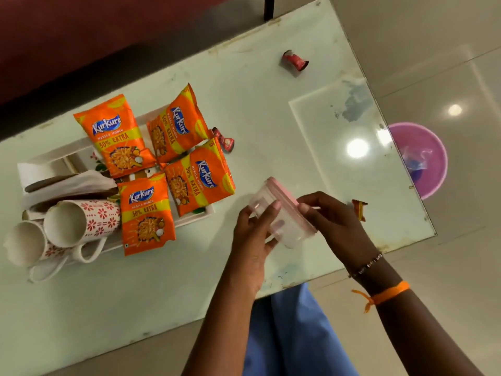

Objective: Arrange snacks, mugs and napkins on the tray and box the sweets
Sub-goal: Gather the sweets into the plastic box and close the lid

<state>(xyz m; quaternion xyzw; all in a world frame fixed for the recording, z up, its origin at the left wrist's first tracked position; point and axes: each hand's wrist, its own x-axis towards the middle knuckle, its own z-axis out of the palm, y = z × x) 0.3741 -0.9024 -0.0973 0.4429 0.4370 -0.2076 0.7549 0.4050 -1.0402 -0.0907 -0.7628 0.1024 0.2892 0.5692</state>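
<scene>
I hold a clear plastic box (284,229) with a pink lid (287,199) tilted above the glass table. My left hand (253,234) grips its body, and my right hand (333,226) grips the lid edge. On the white tray (195,217) at left lie several orange snack packets (147,215), two white mugs with red flowers (81,222) on their sides, and folded napkins (67,185). A red sweet (295,60) lies far back, another red sweet (223,139) beside the tray, and an orange sweet (360,208) behind my right hand.
The glass table (271,118) has its right edge close to my right hand. A purple basin (423,158) stands on the tiled floor beyond that edge. A dark red sofa (67,36) runs along the far side. My blue-clad leg (292,335) is under the near edge.
</scene>
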